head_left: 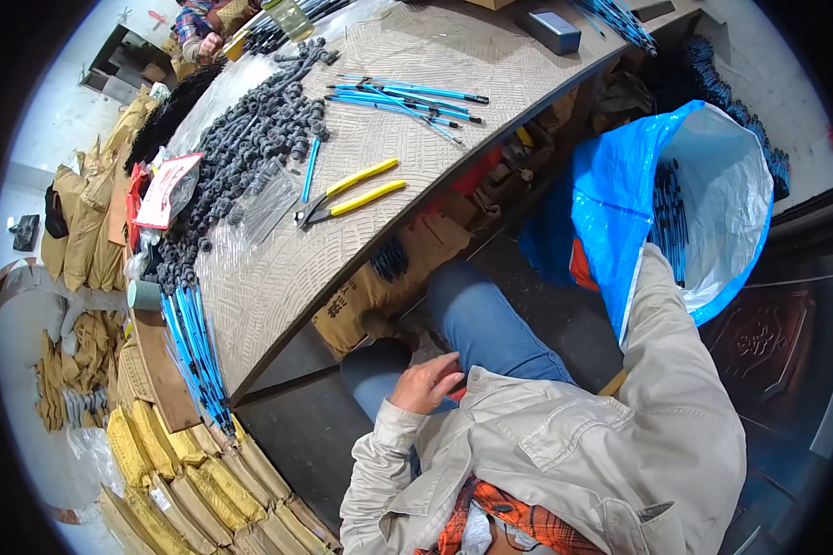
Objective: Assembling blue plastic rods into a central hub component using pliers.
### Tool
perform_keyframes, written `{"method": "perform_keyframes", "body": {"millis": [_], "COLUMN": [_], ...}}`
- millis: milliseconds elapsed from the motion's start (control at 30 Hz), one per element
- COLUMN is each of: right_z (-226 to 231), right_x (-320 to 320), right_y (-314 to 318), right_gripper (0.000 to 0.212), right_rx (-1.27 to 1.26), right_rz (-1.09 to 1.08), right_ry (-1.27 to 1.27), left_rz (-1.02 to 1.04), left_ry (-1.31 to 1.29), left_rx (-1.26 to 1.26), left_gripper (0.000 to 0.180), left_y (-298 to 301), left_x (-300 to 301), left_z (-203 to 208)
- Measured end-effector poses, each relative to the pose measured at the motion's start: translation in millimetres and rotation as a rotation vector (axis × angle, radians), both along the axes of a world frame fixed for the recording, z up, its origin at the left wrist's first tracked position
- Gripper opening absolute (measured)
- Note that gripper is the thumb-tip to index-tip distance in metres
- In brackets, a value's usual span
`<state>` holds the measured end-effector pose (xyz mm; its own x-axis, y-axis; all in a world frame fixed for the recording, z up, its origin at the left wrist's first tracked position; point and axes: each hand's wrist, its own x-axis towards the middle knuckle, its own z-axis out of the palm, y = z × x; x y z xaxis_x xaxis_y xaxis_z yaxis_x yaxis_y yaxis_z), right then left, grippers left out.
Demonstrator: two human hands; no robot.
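My left hand [424,384] rests low over my lap, beside the jacket front. Its fingers are loosely bent, thumb a little apart, and nothing shows between them. My right arm, in a beige sleeve [665,301], reaches over the rim into a large blue woven bag [620,185] with a silvery-white inside. The right hand itself is hidden from sight there. A bundle of thin dark and blue rods [670,217] stands in the bag, just beyond the sleeve's end.
Yellow-handled cutters [366,185] and loose blue rods [407,97] lie on the curved table [278,296]. Dark knobbly parts [259,125] are heaped behind them. More blue rods [194,351] hang past the left edge, above yellow packages [194,481]. Another person's hand [210,44] shows far back.
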<state>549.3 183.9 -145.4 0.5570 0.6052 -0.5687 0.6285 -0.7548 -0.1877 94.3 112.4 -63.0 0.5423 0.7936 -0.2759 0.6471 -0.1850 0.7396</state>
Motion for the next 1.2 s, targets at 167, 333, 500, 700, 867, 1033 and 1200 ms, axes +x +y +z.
{"method": "perform_keyframes", "body": {"millis": [167, 333, 500, 700, 867, 1033, 1200], "right_z": [27, -10, -35, -51, -62, -68, -58], "right_x": [2, 16, 28, 39, 46, 50, 57], "right_y": [-4, 15, 29, 37, 33, 24, 22], "right_gripper": [0.043, 0.045, 0.049, 0.053, 0.058, 0.063, 0.068], "right_rx": [-0.043, 0.121, 0.296, 0.505, 0.669, 0.833, 1.028], "right_rz": [0.033, 0.062, 0.084, 0.103, 0.084, 0.053, 0.028], "right_ry": [-0.119, -0.171, -0.209, -0.261, -0.297, -0.337, -0.397], "left_rz": [0.007, 0.042, -0.003, -0.029, 0.001, 0.034, 0.063], "left_ry": [-0.059, -0.074, -0.055, -0.04, 0.0, -0.037, -0.148], "left_rx": [0.009, 0.021, 0.047, 0.04, 0.03, 0.081, 0.262], "left_gripper": [0.036, 0.035, 0.035, 0.035, 0.036, 0.033, 0.026], "left_y": [5, 5, 8, 9, 4, -5, 3], "left_x": [2, 4, 12, 16, 5, 8, 10], "left_z": [-3, -6, -10, -13, -9, -16, -9]}}
